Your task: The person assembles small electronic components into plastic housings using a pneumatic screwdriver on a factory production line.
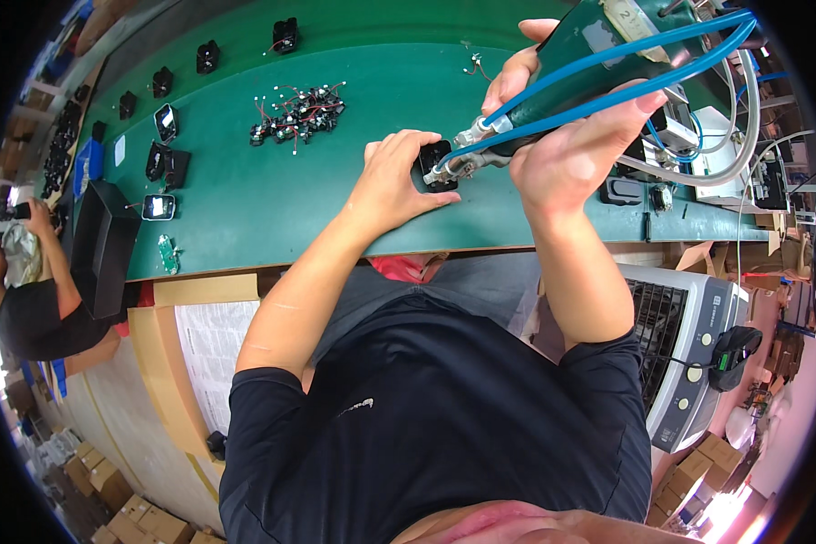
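My left hand grips a small black plastic housing on the green tabletop, fingers along its far edge and thumb at its near edge. Wrapped around a dark green power screwdriver with metal fittings is my right hand. Blue air hoses loop from the tool's metal end up to the right. That metal end lies over the housing; whether its tip touches is hidden.
Left of centre lies a pile of small wired parts. More black housings and a green circuit board lie farther left, near a black bin. A co-worker sits at left; an air cooler stands right.
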Demonstrator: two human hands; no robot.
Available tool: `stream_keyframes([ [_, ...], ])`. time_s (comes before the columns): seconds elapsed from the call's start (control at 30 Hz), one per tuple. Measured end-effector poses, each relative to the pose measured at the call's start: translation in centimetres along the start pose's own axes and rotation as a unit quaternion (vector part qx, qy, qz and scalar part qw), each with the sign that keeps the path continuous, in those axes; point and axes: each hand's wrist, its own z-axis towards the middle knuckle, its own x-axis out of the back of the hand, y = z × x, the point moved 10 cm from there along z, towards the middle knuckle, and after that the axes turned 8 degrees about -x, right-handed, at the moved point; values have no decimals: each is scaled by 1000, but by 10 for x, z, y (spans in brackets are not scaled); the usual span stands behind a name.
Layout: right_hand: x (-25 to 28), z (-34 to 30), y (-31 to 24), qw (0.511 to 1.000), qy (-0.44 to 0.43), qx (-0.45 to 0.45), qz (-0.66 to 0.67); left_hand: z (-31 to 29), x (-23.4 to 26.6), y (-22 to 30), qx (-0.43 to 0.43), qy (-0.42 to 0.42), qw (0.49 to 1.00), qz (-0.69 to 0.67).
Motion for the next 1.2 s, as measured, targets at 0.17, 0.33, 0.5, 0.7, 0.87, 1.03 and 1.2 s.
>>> stream_keyframes([
  [0.17,3,-2,5,1000,-3,6,25,2,2,1,-10,16,1000,-8],
  [0.33,3,0,11,1000,8,-12,13,1,1,-1,12,4,1000,-20],
  [0.5,-17,12,-65,997,29,46,-51,-2,5,3,-14,21,1000,-3],
  [0.7,-16,17,-25,988,-37,49,138,0,-2,-2,-10,-8,1000,-18],
  [0.87,-15,13,-4,1000,12,23,-5,0,-5,-4,-26,4,999,-37],
  [1.03,-15,10,4,1000,9,21,-5,-1,-3,-1,-23,6,999,-23],
  [1.2,-15,10,9,1000,9,7,12,-1,5,5,-25,16,999,-14],
])
